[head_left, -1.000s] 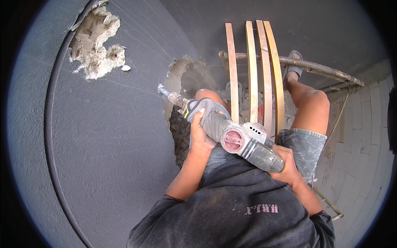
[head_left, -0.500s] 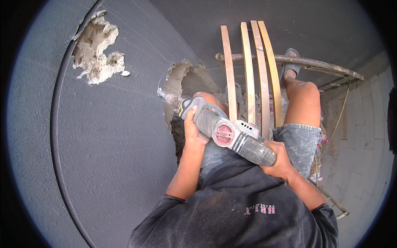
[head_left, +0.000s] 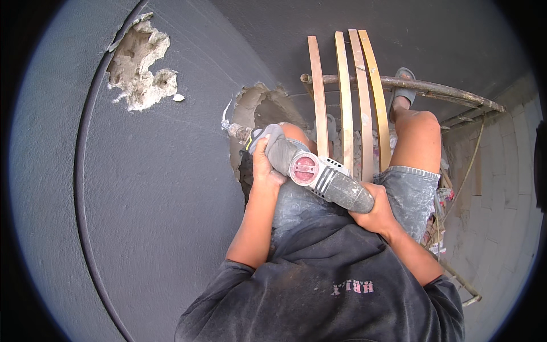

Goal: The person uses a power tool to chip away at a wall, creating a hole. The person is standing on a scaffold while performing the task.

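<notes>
A dusty grey rotary hammer (head_left: 336,185) with a red round cap lies across my lap, held in both hands. My left hand (head_left: 266,165) wraps round its front part, just behind the chuck. At the rear my right hand (head_left: 370,206) grips the handle; some of its fingers are hidden behind the tool. The tool's front end points left at the dark grey wall (head_left: 159,188), by the left edge of a broken hole (head_left: 246,105). White dust or chipped coating shows at the tip. Whether the bit is inside the wall, I cannot tell.
Several wooden slats (head_left: 347,102) rest across a metal scaffold pipe (head_left: 444,88), where my right foot is propped. Another broken patch (head_left: 139,65) opens in the wall at upper left, beside a black cable (head_left: 81,171). A block wall (head_left: 496,171) stands at right; rubble lies below.
My view has shifted slightly, so the wall and slats sit a little further right. The hammer stays in both hands, its tip still at the hole's left edge.
</notes>
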`<state>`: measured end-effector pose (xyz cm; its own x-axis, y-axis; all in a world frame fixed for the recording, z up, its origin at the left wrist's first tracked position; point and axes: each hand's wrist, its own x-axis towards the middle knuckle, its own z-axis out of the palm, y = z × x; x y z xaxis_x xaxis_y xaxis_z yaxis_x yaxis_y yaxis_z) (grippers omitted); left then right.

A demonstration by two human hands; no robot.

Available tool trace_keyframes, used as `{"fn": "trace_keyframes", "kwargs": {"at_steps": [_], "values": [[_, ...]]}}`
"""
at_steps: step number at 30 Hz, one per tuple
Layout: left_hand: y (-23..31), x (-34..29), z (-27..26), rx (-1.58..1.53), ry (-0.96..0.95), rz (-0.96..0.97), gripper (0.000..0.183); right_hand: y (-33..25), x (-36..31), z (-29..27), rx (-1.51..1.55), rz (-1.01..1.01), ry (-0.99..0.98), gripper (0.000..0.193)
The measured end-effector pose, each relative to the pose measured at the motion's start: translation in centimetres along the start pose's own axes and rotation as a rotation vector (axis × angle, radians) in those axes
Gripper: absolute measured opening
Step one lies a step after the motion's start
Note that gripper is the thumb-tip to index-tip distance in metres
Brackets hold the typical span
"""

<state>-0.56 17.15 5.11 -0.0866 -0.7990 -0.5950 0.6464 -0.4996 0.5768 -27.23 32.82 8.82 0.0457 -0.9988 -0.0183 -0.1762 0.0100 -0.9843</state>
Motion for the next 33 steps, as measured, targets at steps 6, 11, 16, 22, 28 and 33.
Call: {"fn": "trace_keyframes", "kwargs": {"at_steps": [6,11,16,22,28,33], "values": [[-0.7,0.8,0.3,0.016,0.011,-0.013,0.045,1.1,-0.8,0.1,-0.049,0.087,0.035,0.038],[-0.9,0.4,0.5,-0.025,0.008,-0.020,0.042,2.3,-1.4,0.6,-0.053,0.106,0.072,0.047],[-1.1,1.0,0.2,-0.024,-0.043,-0.008,0.042,2.7,-0.9,-0.2,-0.073,0.123,0.049,0.044],[-0.2,0.6,0.5,-0.097,-0.036,-0.075,0.039,-1.0,-0.8,0.5,-0.185,0.079,0.114,0.045],[-2.2,-1.9,0.8,-0.069,-0.095,-0.073,0.039,0.9,-3.6,-1.1,-0.184,0.057,0.118,0.041],[-3.7,-1.0,2.2,-0.063,-0.092,-0.121,0.043,4.5,-4.8,-1.6,-0.300,-0.089,0.286,0.040]]}}
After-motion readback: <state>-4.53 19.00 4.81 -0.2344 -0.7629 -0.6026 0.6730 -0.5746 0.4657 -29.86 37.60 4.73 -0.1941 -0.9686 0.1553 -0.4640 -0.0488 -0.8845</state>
